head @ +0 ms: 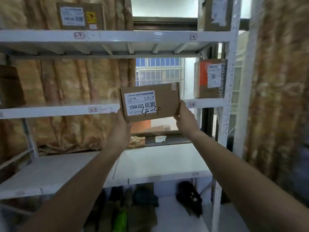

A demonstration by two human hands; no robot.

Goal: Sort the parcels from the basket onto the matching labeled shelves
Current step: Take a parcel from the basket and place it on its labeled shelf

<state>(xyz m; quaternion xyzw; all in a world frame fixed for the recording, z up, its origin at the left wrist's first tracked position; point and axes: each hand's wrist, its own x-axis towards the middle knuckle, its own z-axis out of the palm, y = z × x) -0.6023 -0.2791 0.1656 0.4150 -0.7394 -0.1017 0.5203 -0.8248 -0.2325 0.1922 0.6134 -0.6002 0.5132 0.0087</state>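
Observation:
I hold a flat brown cardboard parcel (pixel 160 101) up in front of the white shelf rack, at the height of its middle shelf. It bears a white label reading "12V4A-5525" and a handwritten "4-4". My left hand (pixel 122 129) grips its lower left corner and my right hand (pixel 184 118) grips its right edge. The middle shelf beam (pixel 58 111) carries a tag with "3-2" handwritten beside it on the left and a small tag (pixel 191 104) on the right. The upper beam (pixel 133 36) carries tags too. The basket is out of view.
A brown parcel (pixel 80 16) stands on the top shelf at left, another (pixel 215 12) at top right. An orange-taped parcel (pixel 209 78) sits on the middle shelf at right. The lower shelf board (pixel 158 163) is white. Dark bags (pixel 189 196) lie beneath. A window is behind.

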